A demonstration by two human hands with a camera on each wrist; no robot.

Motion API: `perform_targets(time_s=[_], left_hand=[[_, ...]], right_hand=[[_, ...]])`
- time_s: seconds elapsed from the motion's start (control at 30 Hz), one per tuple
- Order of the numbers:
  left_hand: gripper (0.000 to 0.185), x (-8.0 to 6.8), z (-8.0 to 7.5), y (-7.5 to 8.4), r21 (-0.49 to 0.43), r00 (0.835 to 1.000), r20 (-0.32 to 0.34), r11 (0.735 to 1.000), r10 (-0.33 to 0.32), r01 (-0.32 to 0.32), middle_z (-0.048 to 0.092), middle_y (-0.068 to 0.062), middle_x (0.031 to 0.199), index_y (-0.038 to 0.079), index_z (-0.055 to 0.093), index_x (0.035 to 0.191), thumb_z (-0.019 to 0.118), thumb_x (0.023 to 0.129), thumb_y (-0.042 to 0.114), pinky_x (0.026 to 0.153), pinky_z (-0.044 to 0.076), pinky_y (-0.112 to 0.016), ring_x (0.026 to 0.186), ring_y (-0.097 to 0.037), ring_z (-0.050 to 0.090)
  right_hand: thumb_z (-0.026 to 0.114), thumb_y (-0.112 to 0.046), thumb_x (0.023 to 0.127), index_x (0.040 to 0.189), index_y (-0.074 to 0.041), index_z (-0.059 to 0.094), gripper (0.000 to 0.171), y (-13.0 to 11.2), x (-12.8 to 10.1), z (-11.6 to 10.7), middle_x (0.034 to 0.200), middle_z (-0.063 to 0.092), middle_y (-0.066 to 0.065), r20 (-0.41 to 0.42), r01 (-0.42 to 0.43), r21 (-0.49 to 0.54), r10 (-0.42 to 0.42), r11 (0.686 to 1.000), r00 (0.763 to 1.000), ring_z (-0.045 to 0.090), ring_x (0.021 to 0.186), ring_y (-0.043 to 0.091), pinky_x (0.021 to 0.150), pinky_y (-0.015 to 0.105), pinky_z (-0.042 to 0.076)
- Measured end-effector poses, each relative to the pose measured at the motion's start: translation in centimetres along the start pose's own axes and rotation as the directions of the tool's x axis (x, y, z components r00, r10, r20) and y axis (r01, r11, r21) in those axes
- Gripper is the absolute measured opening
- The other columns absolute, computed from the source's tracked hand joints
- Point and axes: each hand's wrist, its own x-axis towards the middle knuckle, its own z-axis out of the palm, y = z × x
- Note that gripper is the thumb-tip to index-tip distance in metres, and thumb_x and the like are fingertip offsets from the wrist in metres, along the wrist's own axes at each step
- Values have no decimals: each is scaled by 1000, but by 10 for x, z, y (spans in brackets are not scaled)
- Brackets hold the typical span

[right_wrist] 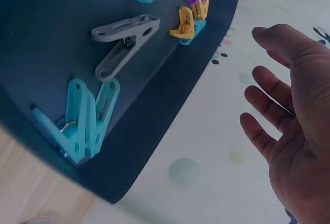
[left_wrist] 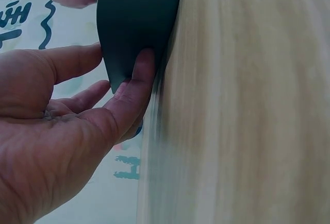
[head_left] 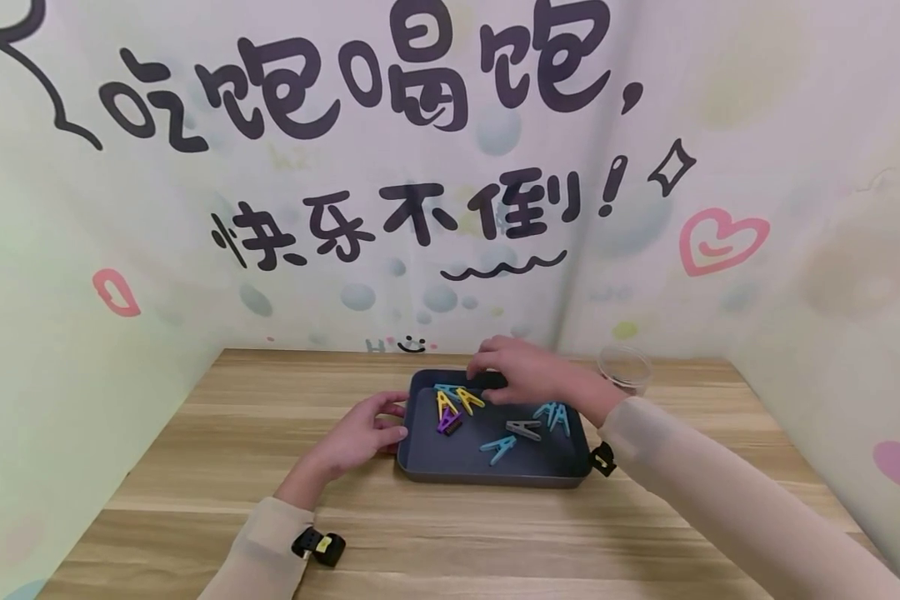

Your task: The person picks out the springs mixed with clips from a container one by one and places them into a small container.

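A dark blue-grey tray (head_left: 450,477) sits on the wooden table with several plastic clothespins in it. Yellow clothespins (head_left: 469,401), a purple clothespin (head_left: 447,420) and a blue one lie toward its left end. A grey clothespin (right_wrist: 126,44) and several light-blue clothespins (right_wrist: 80,123) lie farther right. My left hand (head_left: 360,433) touches the tray's left end, its fingers (left_wrist: 142,74) against the outer wall. My right hand (head_left: 521,371) hovers at the tray's far rim, holding nothing; its loosely bent fingers (right_wrist: 268,108) are apart from the clothespins in the right wrist view.
A clear round container (head_left: 625,367) stands at the back right, partly behind the right forearm. Behind the table (head_left: 270,375) hangs a printed backdrop (head_left: 330,300) with dark lettering. Each wrist wears a black strap (head_left: 321,546).
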Motion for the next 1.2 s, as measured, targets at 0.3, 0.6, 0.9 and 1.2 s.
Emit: perform_targets(time_s=[0.3, 0.6, 0.9, 1.2], left_hand=[[58, 1, 0, -1, -12, 1000, 10, 1000, -4, 4, 53, -28, 144, -3, 39, 159, 60, 105, -2, 93, 62, -45, 123, -38, 65], [58, 2, -1, -1, -24, 1000, 17, 1000, -3, 4, 52, -28, 144, -3, 39, 159, 60, 106, -2, 94, 61, -45, 124, -39, 64], [58, 2, -2, -1, -23, 1000, 26, 1000, -5, 6, 51, -28, 145, -2, 38, 160, 60, 106, -1, 94, 61, -45, 125, -39, 63], [58, 1, -2, 0, -19, 1000, 27, 1000, -3, 4, 51, -28, 144, -3, 38, 160, 59, 106, -1, 94, 61, -44, 126, -40, 63]], right_hand=[[82, -25, 96, 126, -20, 75, 31, -7, 19, 13, 122, 66, 1, 154, 37, -52, -28, 998, 988, 58, 109, 19, 97, 38, 54], [83, -22, 94, 122, -25, 77, 28, -16, 30, 25, 114, 69, 2, 245, 106, -89, -82, 990, 966, 55, 101, 15, 92, 32, 53], [83, -24, 94, 125, -26, 78, 32, -19, 33, 36, 113, 67, -2, 259, 95, -90, -68, 991, 963, 53, 101, 14, 91, 30, 52], [84, -25, 94, 120, -25, 79, 27, -20, 35, 41, 110, 66, -6, 273, 91, -93, -63, 992, 960, 52, 100, 14, 87, 27, 50]])
